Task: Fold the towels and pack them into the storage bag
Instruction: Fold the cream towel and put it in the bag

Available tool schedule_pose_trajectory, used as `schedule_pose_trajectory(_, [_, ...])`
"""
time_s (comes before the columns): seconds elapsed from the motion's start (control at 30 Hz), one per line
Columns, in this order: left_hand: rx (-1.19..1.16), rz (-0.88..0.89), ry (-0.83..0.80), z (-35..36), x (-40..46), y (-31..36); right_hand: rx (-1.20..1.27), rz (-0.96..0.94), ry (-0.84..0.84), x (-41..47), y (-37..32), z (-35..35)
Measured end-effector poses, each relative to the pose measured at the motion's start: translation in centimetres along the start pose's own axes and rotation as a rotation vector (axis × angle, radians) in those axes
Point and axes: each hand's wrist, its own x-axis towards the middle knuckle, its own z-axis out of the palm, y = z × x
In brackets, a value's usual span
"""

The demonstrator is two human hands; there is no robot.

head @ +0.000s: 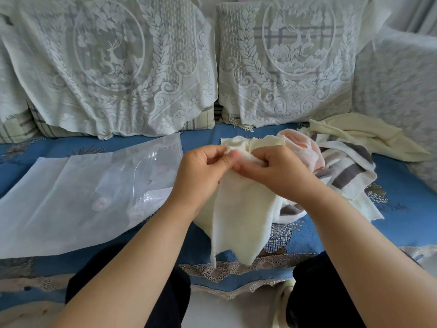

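Pinching the top edge of a cream towel (238, 216) at centre frame: left hand (203, 166) and right hand (276, 169) side by side, fingers curled onto the cloth, the rest hanging toward six o'clock over the blue sofa cover (402, 209). Lying flat at nine o'clock, touching the left wrist, a clear zip storage bag (94, 192), faint round pink marks on it, unreadable. Heaped at two to three o'clock: a pink towel (307, 152), a grey-striped towel (345, 166), another cream towel (359, 136). Blurred embroidered script at four o'clock, not legible. Leaning at twelve, lace-covered cushions (111, 67) with deer motifs.
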Motion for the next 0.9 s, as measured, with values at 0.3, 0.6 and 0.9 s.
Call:
schedule_pose_trajectory(0.3, [0.119, -0.066, 0.335, -4.3, 6.9, -0.9, 0.81, 0.017, -0.47, -0.9, 1.2, -4.5])
schedule_pose_trajectory(0.6, [0.188, -0.062, 0.103, -3.2, 5.9, -0.1, -0.238, -0.506, -0.468, -4.8, -9.6, -5.0])
schedule_pose_trajectory(0.9, [0.341, 0.153, 0.106, -3.6, 6.0, 2.1, -0.437, -0.117, -0.845, -5.1, -8.8, -6.3])
